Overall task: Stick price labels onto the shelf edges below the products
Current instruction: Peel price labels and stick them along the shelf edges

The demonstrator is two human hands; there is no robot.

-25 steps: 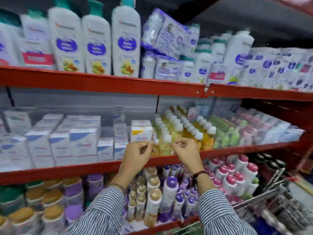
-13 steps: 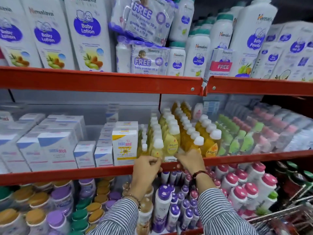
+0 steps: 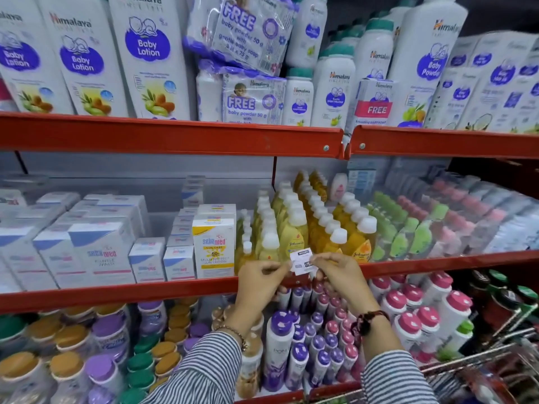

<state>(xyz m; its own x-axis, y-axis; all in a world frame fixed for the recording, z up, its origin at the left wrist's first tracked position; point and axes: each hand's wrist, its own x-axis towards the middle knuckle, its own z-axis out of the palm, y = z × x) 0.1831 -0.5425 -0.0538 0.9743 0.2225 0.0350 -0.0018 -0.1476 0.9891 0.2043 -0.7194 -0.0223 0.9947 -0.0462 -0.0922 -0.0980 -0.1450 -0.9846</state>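
Head view: my left hand [image 3: 260, 279] and right hand [image 3: 338, 272] pinch a small white paper price label [image 3: 302, 260] between closed fingertips, just above the red metal shelf edge [image 3: 145, 291] and in front of yellow plastic white-capped baby shampoo bottles [image 3: 291, 237].

Shelf edge [image 3: 175, 290] glossy red metal; price label [image 3: 302, 259] matt paper; bottles [image 3: 294, 240] smooth plastic.
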